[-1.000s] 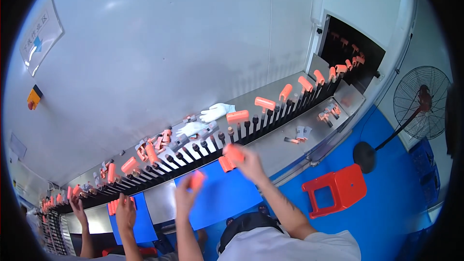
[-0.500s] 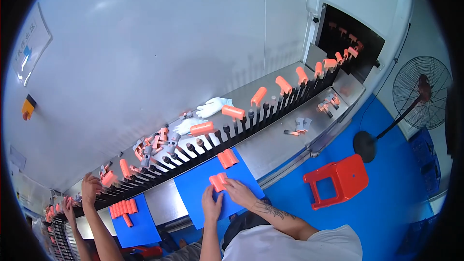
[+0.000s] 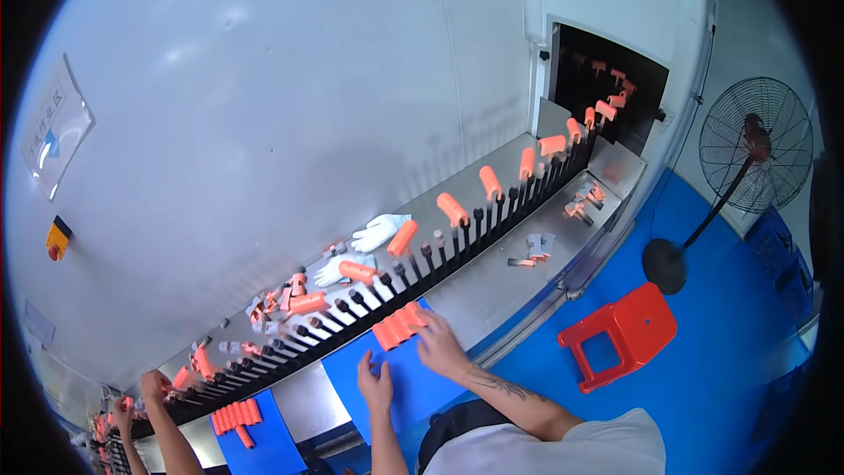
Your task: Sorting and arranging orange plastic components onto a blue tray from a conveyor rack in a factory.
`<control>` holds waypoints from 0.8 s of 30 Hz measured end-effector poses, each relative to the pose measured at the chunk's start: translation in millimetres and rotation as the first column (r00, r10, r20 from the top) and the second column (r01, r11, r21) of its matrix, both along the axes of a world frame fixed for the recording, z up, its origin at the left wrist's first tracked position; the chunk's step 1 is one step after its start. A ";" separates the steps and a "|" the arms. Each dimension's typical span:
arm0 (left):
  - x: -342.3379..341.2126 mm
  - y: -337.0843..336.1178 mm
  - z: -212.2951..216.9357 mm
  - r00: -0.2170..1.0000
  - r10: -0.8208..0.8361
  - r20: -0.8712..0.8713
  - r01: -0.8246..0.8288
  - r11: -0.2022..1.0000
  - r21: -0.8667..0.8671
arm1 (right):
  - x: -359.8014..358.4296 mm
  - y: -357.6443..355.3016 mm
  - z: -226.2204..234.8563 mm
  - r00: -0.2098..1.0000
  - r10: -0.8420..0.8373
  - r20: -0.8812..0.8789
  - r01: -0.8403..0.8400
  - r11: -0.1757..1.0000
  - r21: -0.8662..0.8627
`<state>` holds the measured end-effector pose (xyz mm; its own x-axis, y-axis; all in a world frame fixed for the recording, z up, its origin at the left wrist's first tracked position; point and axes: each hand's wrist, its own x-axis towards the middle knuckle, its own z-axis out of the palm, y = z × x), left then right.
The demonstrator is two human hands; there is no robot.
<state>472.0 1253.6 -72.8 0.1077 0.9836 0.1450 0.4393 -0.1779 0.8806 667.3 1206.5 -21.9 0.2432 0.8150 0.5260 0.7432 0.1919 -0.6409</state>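
Observation:
A row of several glossy orange half-tube plastic covers (image 3: 398, 328) lies side by side at the far edge of a blue sheet (image 3: 426, 389). My right hand (image 3: 442, 349) has its fingers on the right end of this row, closed about the end cover; the fingertips are partly hidden. Nearer me and to the left, my left hand (image 3: 375, 384) is raised over the sheet, thumb and fingers apart, holding nothing. Just beyond the row runs a line of black upright holders, some carrying orange covers (image 3: 358, 272).
At the left, another person's hand (image 3: 155, 385) reaches to the line beside a second blue sheet (image 3: 280, 429) with orange covers. White gloves (image 3: 381, 233) and a pile of grey-and-orange parts lie behind the holders. A red stool (image 3: 635, 334) and a fan (image 3: 756, 145) stand at right.
The two covers held between my hands have joined the pair at the sheet's far edge. My left hand has let go and drawn away. Covers on the line have moved leftward.

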 end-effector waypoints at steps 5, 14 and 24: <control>28.2 6.8 105.6 0.987 -0.151 -0.062 0.163 0.924 0.347 | 60.1 29.9 96.5 0.946 -0.301 -0.120 0.324 0.898 0.296; 71.3 98.4 194.9 0.700 -0.049 -0.713 0.371 0.877 0.304 | 79.7 93.9 118.3 0.957 -0.139 0.256 0.177 0.975 -0.133; -34.2 93.6 222.0 0.989 -0.027 0.148 0.015 0.997 0.082 | 86.4 112.2 133.9 0.695 0.136 -0.706 -0.157 0.987 0.036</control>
<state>437.8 1347.2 149.2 0.0999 0.9658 0.2393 0.2998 -0.2585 0.9183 753.7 1318.7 112.0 0.4105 0.8824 0.2298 0.0364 0.2359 -0.9711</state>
